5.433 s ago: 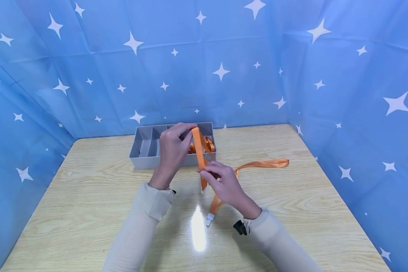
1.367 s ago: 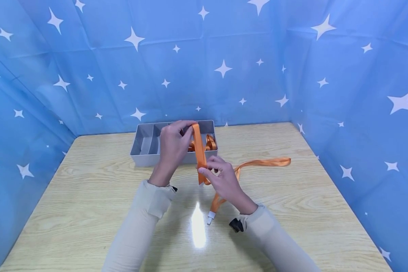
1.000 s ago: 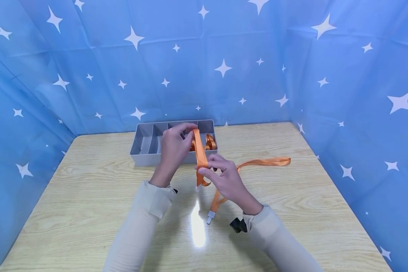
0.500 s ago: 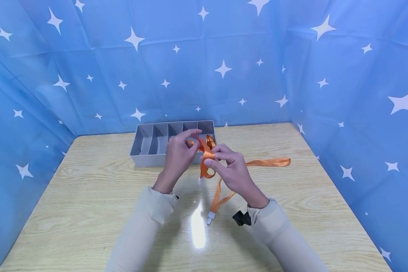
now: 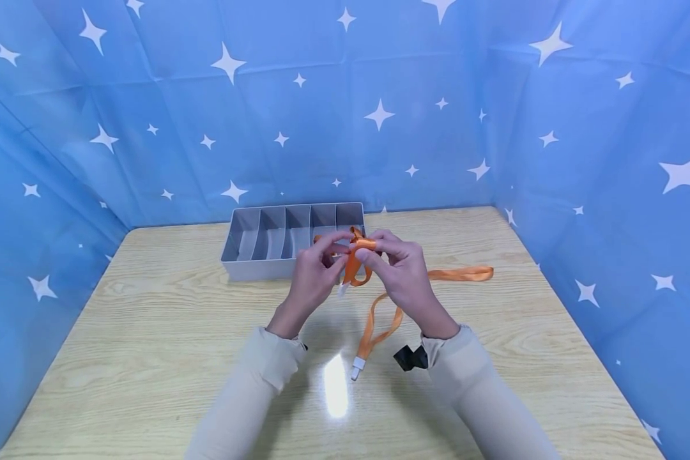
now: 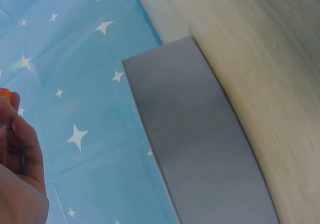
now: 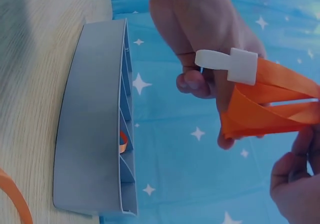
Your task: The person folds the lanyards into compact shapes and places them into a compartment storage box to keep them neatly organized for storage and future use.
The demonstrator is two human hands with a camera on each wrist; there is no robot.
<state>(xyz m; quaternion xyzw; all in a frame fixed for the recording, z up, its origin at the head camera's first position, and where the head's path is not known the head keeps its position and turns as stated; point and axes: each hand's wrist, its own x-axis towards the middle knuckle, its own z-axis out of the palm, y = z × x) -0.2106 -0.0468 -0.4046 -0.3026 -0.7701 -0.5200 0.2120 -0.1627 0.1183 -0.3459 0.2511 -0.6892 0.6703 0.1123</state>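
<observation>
Both hands are raised before the grey divided box, working on a folded orange lanyard (image 5: 355,268) with a white clip (image 5: 343,289). My right hand (image 5: 405,275) pinches the folded strap between thumb and fingers. My left hand (image 5: 316,271) has its curled fingers at the other end of the fold. In the right wrist view the strap (image 7: 275,103) lies in flat loops, and its clip (image 7: 243,66) points toward the left hand (image 7: 200,33). The left wrist view catches only part of the left hand (image 6: 22,159) and a bit of orange.
Behind the hands stands the grey box (image 5: 264,268) with several compartments; orange coils show in its right-hand part. A second orange lanyard (image 5: 374,332) lies loose on the wooden table (image 5: 149,358), its white clip (image 5: 358,365) toward the front. A blue starry curtain (image 5: 299,115) encloses the table.
The long strap stretched between the hands has been folded into a short bundle. My left hand has come down and right, toward the right hand, which has risen slightly.
</observation>
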